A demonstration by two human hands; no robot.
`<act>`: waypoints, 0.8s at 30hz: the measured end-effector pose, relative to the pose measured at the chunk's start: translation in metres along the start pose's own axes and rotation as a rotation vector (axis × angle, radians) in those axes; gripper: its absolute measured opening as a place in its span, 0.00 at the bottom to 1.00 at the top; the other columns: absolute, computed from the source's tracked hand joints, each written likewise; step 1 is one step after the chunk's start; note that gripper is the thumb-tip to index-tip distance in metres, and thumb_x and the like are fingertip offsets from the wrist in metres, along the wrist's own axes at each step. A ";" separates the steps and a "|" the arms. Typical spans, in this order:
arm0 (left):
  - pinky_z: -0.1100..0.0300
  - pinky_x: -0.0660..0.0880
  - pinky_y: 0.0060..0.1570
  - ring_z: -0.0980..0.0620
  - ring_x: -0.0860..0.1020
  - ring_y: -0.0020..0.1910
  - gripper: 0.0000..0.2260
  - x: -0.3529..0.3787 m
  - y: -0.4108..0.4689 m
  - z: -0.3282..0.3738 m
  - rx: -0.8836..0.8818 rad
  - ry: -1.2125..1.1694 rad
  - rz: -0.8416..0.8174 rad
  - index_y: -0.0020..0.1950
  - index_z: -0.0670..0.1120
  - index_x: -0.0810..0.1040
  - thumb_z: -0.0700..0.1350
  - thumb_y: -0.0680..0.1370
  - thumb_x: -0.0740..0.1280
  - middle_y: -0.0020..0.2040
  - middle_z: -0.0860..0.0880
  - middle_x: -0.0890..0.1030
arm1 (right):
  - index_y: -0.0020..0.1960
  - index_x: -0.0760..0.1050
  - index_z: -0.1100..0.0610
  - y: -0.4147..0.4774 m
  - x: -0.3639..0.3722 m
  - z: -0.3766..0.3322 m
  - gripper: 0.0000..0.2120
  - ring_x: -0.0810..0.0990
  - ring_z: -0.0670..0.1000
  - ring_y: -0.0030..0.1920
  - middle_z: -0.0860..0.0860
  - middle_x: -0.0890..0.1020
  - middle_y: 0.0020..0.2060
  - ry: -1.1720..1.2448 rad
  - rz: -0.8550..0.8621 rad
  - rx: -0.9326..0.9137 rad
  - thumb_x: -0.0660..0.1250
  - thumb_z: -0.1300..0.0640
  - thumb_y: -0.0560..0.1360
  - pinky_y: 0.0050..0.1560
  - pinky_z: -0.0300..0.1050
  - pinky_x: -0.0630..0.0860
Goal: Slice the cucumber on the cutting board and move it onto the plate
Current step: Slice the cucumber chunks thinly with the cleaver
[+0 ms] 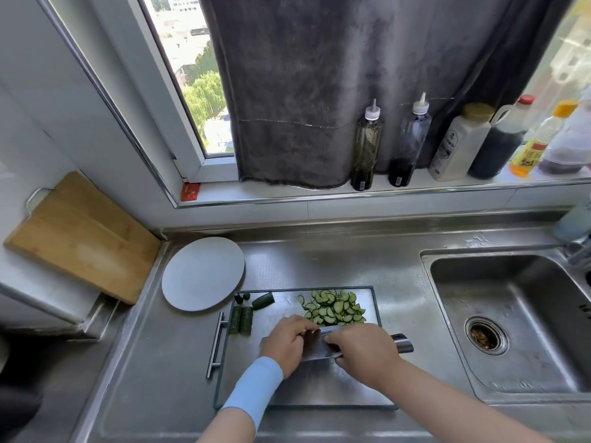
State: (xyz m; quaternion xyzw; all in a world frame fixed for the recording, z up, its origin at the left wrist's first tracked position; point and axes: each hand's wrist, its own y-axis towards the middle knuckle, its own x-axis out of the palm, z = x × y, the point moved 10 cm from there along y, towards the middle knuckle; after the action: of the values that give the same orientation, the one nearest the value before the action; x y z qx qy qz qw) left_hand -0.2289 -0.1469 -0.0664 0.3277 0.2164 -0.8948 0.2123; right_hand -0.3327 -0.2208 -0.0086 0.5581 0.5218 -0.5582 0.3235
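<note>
A steel cutting board (pixel 319 388) with a bar handle lies on the counter. A heap of thin cucumber slices (pixel 332 307) sits at its far side. Two cucumber halves (pixel 241 319) and an end piece (pixel 263 301) lie at its far left corner. My right hand (pixel 361 351) grips the handle of a cleaver (pixel 315 348), whose blade rests on the board. My left hand (pixel 284 342), with a blue wristband, has its fingers curled down at the blade's far side; what is under them is hidden. A grey round plate (pixel 201 273) sits empty, left of the board.
A steel sink (pixel 511 314) with a drain strainer is at the right. A wooden board (pixel 80 238) leans at the left wall. Several sauce and oil bottles (pixel 367 148) stand on the windowsill under a grey curtain. The steel counter (pixel 319 260) runs behind the board.
</note>
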 end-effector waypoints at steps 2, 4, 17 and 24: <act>0.64 0.63 0.64 0.60 0.68 0.60 0.23 -0.015 0.002 -0.004 -0.009 -0.055 0.129 0.56 0.55 0.79 0.34 0.72 0.55 0.59 0.58 0.74 | 0.52 0.76 0.49 -0.001 -0.001 0.002 0.08 0.80 0.56 0.46 0.50 0.82 0.46 0.012 -0.005 0.022 0.63 0.56 0.75 0.37 0.45 0.65; 0.64 0.66 0.59 0.58 0.70 0.56 0.20 -0.037 -0.002 -0.013 -0.047 -0.077 0.303 0.49 0.53 0.80 0.31 0.73 0.56 0.53 0.57 0.75 | 0.51 0.76 0.49 -0.001 0.000 0.006 0.07 0.79 0.56 0.45 0.49 0.82 0.45 0.026 -0.010 0.045 0.63 0.56 0.74 0.37 0.45 0.65; 0.63 0.66 0.62 0.56 0.72 0.61 0.20 -0.055 -0.004 -0.029 -0.127 -0.158 0.333 0.64 0.53 0.76 0.36 0.79 0.56 0.60 0.54 0.76 | 0.54 0.77 0.50 0.000 0.005 0.001 0.10 0.78 0.55 0.46 0.49 0.82 0.47 0.090 -0.018 0.112 0.60 0.54 0.75 0.38 0.44 0.64; 0.56 0.72 0.50 0.51 0.72 0.49 0.13 -0.109 -0.045 -0.067 -0.213 -0.129 0.790 0.50 0.48 0.78 0.33 0.76 0.59 0.47 0.52 0.75 | 0.51 0.76 0.47 -0.012 0.053 -0.003 0.07 0.78 0.51 0.43 0.48 0.81 0.46 0.565 -0.199 0.307 0.59 0.50 0.78 0.41 0.46 0.73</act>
State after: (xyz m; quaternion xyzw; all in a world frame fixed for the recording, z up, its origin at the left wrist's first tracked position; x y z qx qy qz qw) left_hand -0.1439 -0.0491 -0.0275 0.3051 0.1516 -0.7358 0.5853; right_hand -0.3515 -0.2030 -0.0560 0.6795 0.5525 -0.4823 0.0221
